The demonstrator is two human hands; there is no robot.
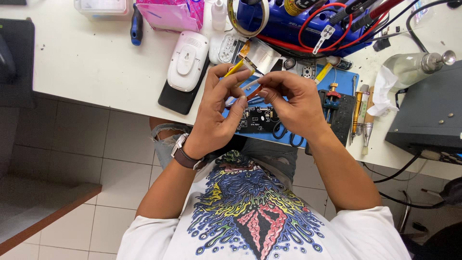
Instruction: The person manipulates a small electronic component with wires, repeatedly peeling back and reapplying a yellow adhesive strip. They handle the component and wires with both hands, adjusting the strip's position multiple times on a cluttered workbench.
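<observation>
Pinching a thin flex cable (243,61), left hand (216,113) meets right hand (293,98) fingertip-to-fingertip.

The counter (96,62) is white, the mat (344,79) blue, the circuit board (257,120) black. A white casing (186,60) lies on a black slab (175,98). The shirt (250,212) is white with a blue, yellow and pink swirling print. Red cables (308,29) loop over a blue case (284,21).
</observation>
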